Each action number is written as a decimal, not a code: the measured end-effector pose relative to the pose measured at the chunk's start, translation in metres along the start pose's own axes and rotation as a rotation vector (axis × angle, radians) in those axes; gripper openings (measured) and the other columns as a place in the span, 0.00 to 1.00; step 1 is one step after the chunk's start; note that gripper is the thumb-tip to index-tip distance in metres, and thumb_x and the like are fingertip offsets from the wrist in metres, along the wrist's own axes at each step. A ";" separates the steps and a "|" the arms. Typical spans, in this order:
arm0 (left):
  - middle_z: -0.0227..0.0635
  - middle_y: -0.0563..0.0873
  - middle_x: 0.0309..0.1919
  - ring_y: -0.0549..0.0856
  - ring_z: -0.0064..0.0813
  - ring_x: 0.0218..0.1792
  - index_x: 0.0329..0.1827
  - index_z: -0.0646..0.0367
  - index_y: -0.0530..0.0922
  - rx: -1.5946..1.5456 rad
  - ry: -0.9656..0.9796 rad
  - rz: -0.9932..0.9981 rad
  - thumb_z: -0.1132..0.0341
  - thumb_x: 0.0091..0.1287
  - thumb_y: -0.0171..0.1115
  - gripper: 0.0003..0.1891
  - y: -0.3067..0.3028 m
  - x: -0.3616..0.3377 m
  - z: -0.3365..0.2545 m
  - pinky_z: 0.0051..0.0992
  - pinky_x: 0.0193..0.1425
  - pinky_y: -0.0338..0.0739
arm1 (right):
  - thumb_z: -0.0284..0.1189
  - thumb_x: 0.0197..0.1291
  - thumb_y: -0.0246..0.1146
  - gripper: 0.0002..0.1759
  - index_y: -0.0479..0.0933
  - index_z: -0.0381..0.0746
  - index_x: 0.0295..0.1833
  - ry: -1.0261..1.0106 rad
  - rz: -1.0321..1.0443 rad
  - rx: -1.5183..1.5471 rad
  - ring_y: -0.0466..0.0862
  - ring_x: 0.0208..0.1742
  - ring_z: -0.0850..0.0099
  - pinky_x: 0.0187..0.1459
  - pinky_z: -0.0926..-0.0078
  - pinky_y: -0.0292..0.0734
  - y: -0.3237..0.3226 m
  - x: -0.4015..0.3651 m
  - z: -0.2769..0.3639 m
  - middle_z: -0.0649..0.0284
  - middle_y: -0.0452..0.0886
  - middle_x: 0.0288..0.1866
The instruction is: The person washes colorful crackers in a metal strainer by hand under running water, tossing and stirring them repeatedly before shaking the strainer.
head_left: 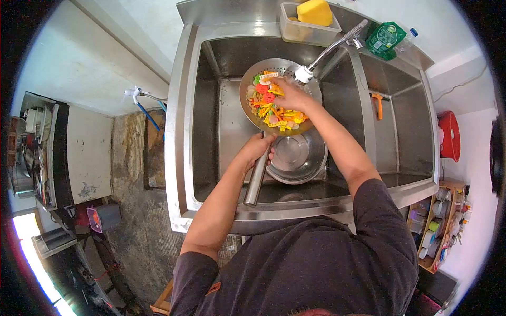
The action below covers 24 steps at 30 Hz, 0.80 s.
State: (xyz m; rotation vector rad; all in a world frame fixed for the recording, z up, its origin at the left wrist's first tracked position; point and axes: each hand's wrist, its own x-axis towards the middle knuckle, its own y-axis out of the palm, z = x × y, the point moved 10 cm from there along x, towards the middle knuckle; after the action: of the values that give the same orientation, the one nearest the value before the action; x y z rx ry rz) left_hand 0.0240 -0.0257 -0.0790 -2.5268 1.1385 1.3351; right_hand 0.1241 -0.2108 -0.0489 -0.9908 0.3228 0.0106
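Over the sink, a long-handled metal strainer (252, 71) with a perforated bowl holds many small, brightly coloured cut pieces (271, 113) in yellow, orange, red and green, which look like food. My left hand (256, 148) is wrapped round its thick metal handle (256, 181), close to the bowl. Inside the bowl, my right hand (291, 96) lies on the pieces with its fingers stretched out. Right beside that hand is the faucet's white spout head (304, 75). A round metal basin (316, 171) sits lower in the sink, partly covered by the strainer.
The steel sink (184, 131) has a second basin at right, with an orange-handled tool (378, 107) on the divider side. Behind stand a plastic tub (287, 32) with a yellow sponge (315, 12), a green pouch (386, 40) and a bottle (407, 41). A red bucket (449, 136) is at right.
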 end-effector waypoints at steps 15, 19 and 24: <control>0.29 0.79 0.25 0.78 0.21 0.19 0.48 0.58 0.71 -0.047 0.012 0.018 0.57 0.73 0.59 0.14 -0.003 0.011 0.006 0.27 0.20 0.78 | 0.43 0.71 0.55 0.24 0.71 0.40 0.64 -0.097 -0.324 -0.030 0.80 0.57 0.45 0.57 0.47 0.75 0.002 0.024 -0.016 0.45 0.79 0.58; 0.29 0.78 0.25 0.78 0.21 0.19 0.49 0.59 0.71 -0.042 0.012 0.006 0.57 0.73 0.59 0.15 -0.005 0.013 0.008 0.28 0.20 0.78 | 0.50 0.74 0.48 0.29 0.71 0.38 0.65 0.098 -0.255 0.149 0.79 0.56 0.41 0.57 0.45 0.75 0.000 0.032 -0.040 0.42 0.79 0.57; 0.29 0.78 0.25 0.78 0.21 0.19 0.50 0.59 0.71 -0.034 0.013 0.005 0.56 0.73 0.59 0.15 -0.005 0.009 0.005 0.28 0.20 0.77 | 0.54 0.73 0.49 0.30 0.74 0.37 0.58 0.023 -0.459 0.089 0.84 0.49 0.48 0.49 0.48 0.78 -0.009 0.022 -0.035 0.43 0.82 0.47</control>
State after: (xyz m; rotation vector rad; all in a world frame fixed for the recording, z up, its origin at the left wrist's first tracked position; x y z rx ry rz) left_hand 0.0267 -0.0255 -0.0904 -2.5614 1.1350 1.3523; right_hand 0.1378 -0.2477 -0.0651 -0.9589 0.1098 -0.4286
